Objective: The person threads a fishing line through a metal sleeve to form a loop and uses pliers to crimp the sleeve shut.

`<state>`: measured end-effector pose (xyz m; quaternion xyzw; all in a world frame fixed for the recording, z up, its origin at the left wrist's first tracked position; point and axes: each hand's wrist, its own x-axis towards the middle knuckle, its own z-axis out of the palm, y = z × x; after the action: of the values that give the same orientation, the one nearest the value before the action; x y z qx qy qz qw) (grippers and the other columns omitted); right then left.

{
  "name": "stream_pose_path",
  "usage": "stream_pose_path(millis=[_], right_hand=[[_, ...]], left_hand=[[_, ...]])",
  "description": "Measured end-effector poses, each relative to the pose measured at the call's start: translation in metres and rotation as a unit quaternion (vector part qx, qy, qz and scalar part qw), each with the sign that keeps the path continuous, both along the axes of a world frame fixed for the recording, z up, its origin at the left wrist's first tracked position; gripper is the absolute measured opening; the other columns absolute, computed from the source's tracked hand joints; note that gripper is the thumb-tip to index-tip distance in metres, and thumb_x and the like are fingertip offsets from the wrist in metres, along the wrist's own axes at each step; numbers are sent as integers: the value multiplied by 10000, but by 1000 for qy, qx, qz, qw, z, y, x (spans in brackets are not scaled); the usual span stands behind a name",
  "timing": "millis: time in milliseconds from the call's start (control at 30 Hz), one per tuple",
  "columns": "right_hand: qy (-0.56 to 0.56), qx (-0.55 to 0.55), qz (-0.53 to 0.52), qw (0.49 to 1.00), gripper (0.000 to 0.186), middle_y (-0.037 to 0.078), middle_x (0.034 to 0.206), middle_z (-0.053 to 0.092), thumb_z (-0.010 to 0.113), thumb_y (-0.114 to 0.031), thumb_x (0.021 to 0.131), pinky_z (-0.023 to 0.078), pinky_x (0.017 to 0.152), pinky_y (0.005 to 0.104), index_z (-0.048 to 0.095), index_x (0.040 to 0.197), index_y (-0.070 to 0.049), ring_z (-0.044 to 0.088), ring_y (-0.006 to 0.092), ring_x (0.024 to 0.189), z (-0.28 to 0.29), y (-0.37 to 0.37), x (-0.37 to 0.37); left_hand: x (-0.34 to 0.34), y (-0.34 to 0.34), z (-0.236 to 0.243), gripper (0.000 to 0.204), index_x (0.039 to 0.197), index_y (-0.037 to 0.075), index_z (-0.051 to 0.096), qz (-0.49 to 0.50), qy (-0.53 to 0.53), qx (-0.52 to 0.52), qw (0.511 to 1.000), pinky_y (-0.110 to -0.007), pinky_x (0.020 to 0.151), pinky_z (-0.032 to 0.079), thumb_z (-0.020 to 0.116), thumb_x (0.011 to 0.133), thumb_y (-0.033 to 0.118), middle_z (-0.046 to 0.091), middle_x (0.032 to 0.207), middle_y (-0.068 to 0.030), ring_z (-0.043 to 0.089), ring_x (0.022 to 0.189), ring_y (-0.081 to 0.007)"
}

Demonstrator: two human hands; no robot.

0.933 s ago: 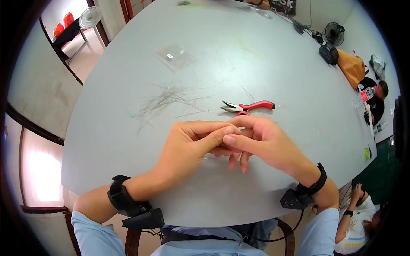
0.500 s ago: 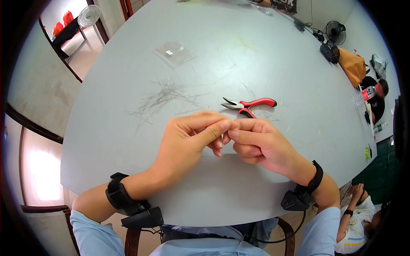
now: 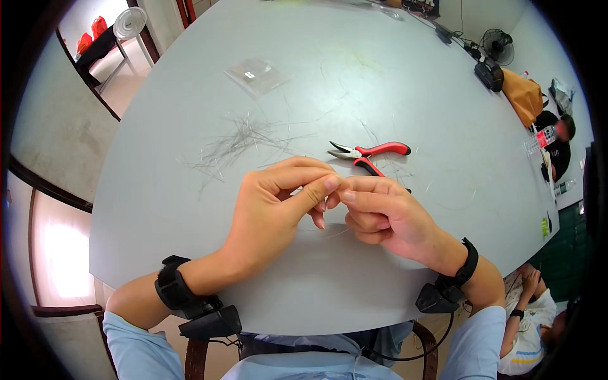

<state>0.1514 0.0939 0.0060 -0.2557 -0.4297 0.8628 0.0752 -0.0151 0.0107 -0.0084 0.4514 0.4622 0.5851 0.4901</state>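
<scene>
My left hand [image 3: 272, 206] and my right hand [image 3: 386, 209] meet above the near middle of the table, fingertips touching. Each is closed in a thumb-and-forefinger pinch. Whatever lies between the fingertips is hidden or too small to make out. A thin, curved, pale strand [image 3: 335, 235] shows just below the hands; whether they hold it I cannot tell. Just beyond my right hand lie bent-nose pliers [image 3: 378, 149] with red and black handles, jaws parted and pointing left. Past my left hand spreads a loose pile of thin wire-like pieces [image 3: 246, 138].
A clear plastic bag [image 3: 258, 77] lies farther off on the grey table [image 3: 171, 209]. More thin strands are scattered near the pliers. A yellow-brown bag [image 3: 522, 98], a plastic bottle [image 3: 540, 140] and a black fan [image 3: 498, 47] stand at the right. Two other people sit on that side.
Both hands keep their pinch and have shifted very slightly, the left a little leftward. More of the thin strand below them shows now. The pliers and the pile look unmoved.
</scene>
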Motion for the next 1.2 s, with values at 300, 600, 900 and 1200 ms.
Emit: stream_pose_path(millis=[300, 600, 900, 1200], right_hand=[[-43, -4, -41, 998, 166, -82, 494, 221, 458, -185, 921, 156, 412, 227, 568, 927, -60, 181, 35, 426, 0, -6, -2], [-98, 71, -100, 988, 122, -94, 517, 254, 534, -155, 875, 153, 416, 224, 591, 858, -49, 194, 25, 437, 8, -6, -2], [-109, 154, -142, 972, 124, -57, 567, 380, 543, -116, 853, 239, 435, 208, 626, 830, -27, 293, 33, 483, 1, 7, 3], [-93, 161, -130, 974, 117, -62, 570, 388, 553, -114, 849, 236, 432, 200, 626, 824, -26, 300, 26, 485, 0, 7, 3]], left_hand=[[2, 2, -2, 158, 839, -35, 667, 15, 11, -6, 1000, -212, 525, 457, 575, 865, 90, 615, 881, -79, 536, 617, -89], [1, 5, 1, 147, 854, -23, 665, 42, 45, -19, 998, -209, 511, 451, 582, 860, 98, 610, 878, -61, 540, 636, -81], [-20, 9, 9, 97, 871, 31, 614, 54, 479, 7, 876, -289, 616, 423, 624, 781, 70, 556, 832, -83, 530, 697, -173], [-23, 4, 9, 81, 857, 24, 556, 16, 526, -18, 850, -320, 680, 429, 590, 792, 56, 505, 858, -108, 520, 724, -230]])
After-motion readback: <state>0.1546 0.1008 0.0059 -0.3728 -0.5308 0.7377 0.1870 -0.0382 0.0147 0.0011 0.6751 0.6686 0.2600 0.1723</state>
